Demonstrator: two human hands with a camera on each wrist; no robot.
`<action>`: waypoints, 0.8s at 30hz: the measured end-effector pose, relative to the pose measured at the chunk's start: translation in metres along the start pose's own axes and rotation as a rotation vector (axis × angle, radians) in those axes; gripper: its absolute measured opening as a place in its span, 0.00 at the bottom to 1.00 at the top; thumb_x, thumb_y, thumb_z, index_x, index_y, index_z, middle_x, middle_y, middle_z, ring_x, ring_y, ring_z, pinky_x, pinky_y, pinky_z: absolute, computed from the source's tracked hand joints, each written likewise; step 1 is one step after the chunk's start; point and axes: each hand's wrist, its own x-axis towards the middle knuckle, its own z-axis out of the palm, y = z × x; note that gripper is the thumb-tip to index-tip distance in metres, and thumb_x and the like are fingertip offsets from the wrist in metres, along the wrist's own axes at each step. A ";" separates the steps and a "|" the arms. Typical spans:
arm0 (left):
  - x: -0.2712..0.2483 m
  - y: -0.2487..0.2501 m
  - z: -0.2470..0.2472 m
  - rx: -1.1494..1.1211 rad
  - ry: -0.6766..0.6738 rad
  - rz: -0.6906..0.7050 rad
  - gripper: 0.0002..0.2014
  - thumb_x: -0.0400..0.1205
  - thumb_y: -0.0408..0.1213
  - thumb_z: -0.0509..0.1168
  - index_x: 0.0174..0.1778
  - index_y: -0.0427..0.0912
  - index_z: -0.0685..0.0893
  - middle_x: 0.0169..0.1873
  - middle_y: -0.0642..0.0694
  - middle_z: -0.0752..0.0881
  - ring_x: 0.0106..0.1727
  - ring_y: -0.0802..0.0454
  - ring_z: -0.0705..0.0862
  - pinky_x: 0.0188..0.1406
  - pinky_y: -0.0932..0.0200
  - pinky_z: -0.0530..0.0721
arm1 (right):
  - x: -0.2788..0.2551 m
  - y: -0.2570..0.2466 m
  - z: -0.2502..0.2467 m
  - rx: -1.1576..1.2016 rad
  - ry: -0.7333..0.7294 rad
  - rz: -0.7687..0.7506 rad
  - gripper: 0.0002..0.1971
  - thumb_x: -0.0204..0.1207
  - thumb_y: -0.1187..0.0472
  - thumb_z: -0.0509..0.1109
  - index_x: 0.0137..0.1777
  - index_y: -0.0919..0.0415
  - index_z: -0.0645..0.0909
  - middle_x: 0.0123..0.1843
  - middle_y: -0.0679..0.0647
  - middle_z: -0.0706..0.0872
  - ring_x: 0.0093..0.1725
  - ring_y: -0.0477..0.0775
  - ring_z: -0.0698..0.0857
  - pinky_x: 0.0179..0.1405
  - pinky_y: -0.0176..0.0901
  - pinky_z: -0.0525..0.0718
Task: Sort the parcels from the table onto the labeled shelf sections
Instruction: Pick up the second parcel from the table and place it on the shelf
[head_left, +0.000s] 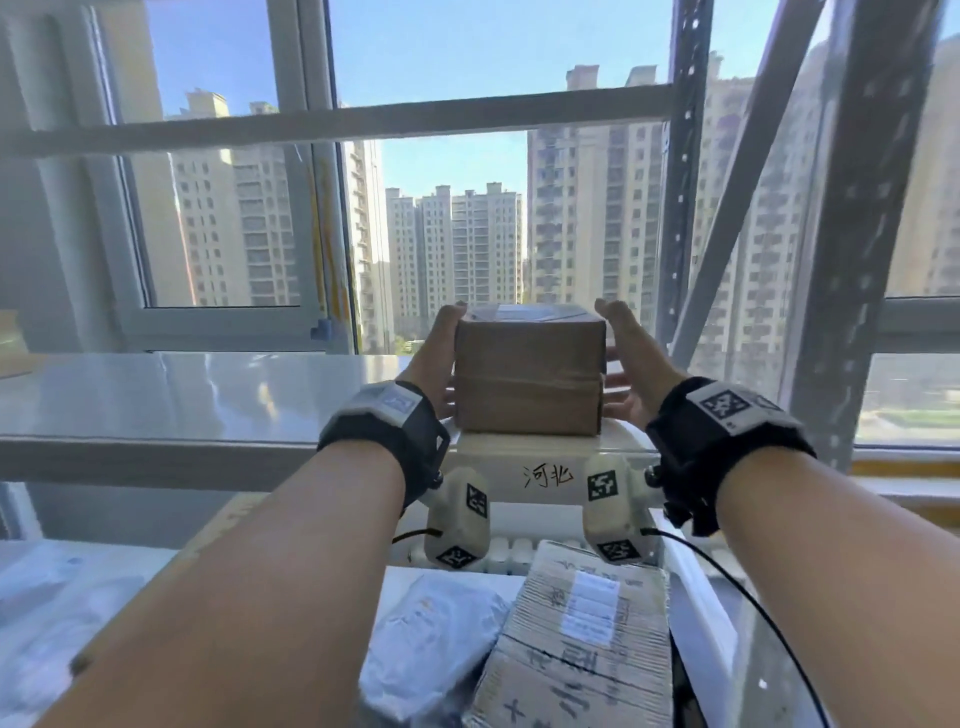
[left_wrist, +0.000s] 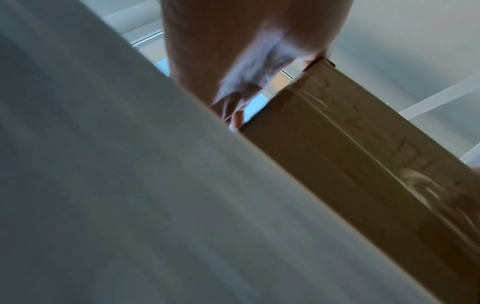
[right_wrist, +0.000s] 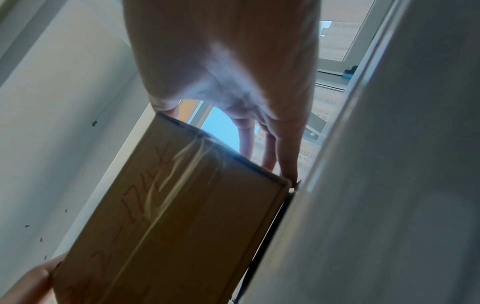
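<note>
Brown taped cardboard box (head_left: 529, 371) sits on front edge of white shelf (head_left: 208, 395), directly above handwritten section label (head_left: 548, 475). Left hand (head_left: 434, 358) and right hand (head_left: 631, 364) flank box sides, fingers straight, palms pressed flat, no curl round it. Judgement: this parcel nearly placed; needs push deeper, then release. Still unsorted below: grey plastic mailer bag (head_left: 431, 644), ribbed cardboard parcel with white address sticker (head_left: 582, 654). Other sections' contents not visible.

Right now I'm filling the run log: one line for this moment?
step: shelving | brown box on shelf above 河北 label | left hand, right hand: flanking box sides
</note>
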 end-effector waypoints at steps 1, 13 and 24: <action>0.000 -0.001 -0.001 -0.009 0.001 0.000 0.21 0.77 0.65 0.58 0.37 0.50 0.77 0.28 0.48 0.76 0.27 0.51 0.76 0.26 0.64 0.76 | -0.001 0.000 0.002 0.005 0.003 -0.007 0.31 0.73 0.34 0.62 0.62 0.61 0.77 0.51 0.57 0.82 0.46 0.58 0.83 0.55 0.56 0.86; -0.004 -0.004 -0.008 -0.054 -0.054 -0.009 0.27 0.74 0.69 0.61 0.53 0.48 0.82 0.35 0.44 0.83 0.33 0.48 0.84 0.34 0.59 0.85 | -0.014 0.000 0.015 0.023 0.059 0.005 0.22 0.77 0.36 0.59 0.44 0.55 0.79 0.42 0.56 0.82 0.42 0.56 0.82 0.54 0.53 0.84; -0.018 -0.002 -0.025 -0.005 -0.101 -0.010 0.38 0.75 0.71 0.59 0.72 0.45 0.74 0.61 0.39 0.81 0.55 0.44 0.86 0.54 0.55 0.89 | -0.035 0.000 0.020 -0.051 0.105 -0.005 0.26 0.77 0.33 0.57 0.46 0.57 0.80 0.43 0.57 0.84 0.44 0.56 0.84 0.52 0.50 0.85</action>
